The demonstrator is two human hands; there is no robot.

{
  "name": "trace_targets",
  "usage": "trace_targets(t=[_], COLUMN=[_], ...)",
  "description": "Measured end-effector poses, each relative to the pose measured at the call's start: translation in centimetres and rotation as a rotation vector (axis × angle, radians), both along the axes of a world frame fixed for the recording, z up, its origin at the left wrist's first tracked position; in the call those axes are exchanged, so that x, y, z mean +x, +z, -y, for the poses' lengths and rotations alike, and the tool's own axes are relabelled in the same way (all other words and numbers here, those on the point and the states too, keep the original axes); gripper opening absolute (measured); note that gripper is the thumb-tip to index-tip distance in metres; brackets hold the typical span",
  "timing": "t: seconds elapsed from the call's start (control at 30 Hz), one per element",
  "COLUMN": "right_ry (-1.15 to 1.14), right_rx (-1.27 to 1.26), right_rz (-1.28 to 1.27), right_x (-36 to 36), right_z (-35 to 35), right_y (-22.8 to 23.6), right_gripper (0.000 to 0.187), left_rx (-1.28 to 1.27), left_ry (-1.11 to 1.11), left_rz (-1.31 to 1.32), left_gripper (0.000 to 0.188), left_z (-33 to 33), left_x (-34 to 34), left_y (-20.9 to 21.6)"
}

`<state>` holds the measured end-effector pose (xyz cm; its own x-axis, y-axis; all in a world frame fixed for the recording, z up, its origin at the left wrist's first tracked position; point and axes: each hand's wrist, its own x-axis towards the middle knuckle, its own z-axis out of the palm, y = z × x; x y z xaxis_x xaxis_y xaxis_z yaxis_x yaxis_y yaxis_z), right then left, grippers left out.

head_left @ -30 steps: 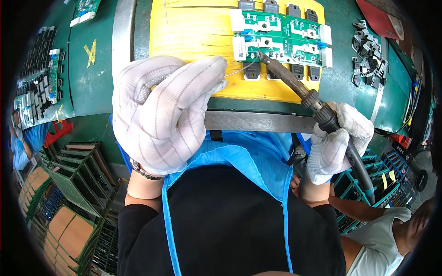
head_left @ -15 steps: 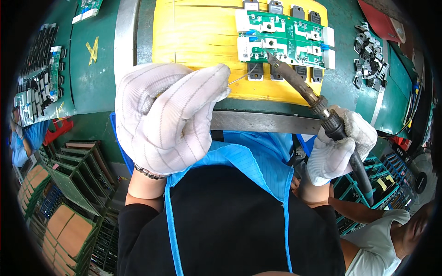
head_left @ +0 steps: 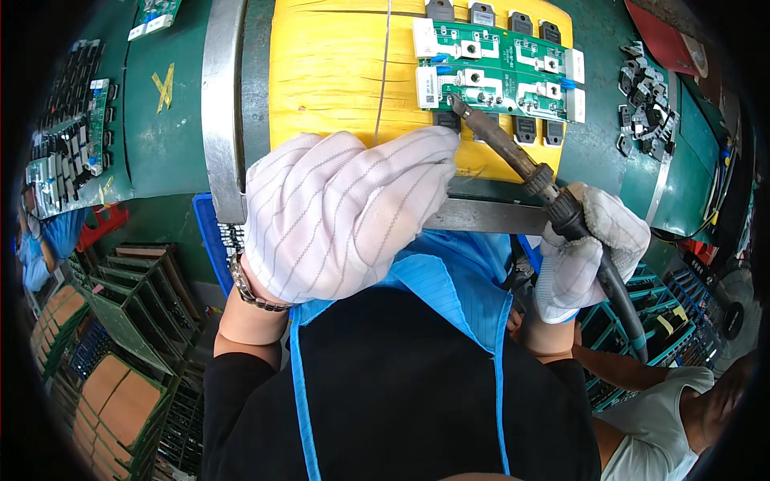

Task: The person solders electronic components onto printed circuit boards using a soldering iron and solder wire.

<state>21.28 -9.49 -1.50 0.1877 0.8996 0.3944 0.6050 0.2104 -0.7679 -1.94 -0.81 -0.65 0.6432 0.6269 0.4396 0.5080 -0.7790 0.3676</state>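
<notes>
My right hand (head_left: 597,248), in a white striped glove, is wrapped round the dark handle of a soldering iron (head_left: 513,156). Its tip rests at the near left edge of a green circuit board (head_left: 501,60). White blocks line the board's two ends, and black flat components (head_left: 524,130) stick out along its near and far sides. Just below that edge, my gloved left hand (head_left: 345,212) is closed in a pinch on a thin solder wire (head_left: 382,72), which runs into it from the far side. The wire's end at the fingertips is hidden.
The board lies on a yellow taped pad (head_left: 321,80) between metal strips (head_left: 220,112). Loose black components (head_left: 644,104) are heaped at the right. More boards and parts (head_left: 68,136) sit far left. Racks (head_left: 136,297) stand lower left; another person's arm (head_left: 618,373) shows lower right.
My left hand has moved right, closer to the board, and the wire has swung right with it. The iron's tip has shifted slightly left along the board's near edge.
</notes>
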Motion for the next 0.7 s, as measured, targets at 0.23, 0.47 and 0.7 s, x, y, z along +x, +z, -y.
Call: trace_targets(t=[0.23,0.47,0.7], right_ry=[0.073,-0.116,-0.044], right_rx=[0.002,0.011,0.014], right_rz=[-0.111,-0.265,-0.259], right_x=[-0.2,-0.2,0.0], right_z=[0.0,0.5,0.5], right_y=[0.1,-0.3,-0.5], right_gripper=[0.04,0.05,0.046], left_rx=[0.0,-0.094,0.05], left_ry=[-0.036,0.022,0.179], left_rz=[-0.025,0.094,0.088], left_gripper=[0.022,0.018,0.025], left_z=[0.0,0.0,0.2], left_x=[-0.4,-0.6,-0.7], left_y=[-0.1,0.8,1.0])
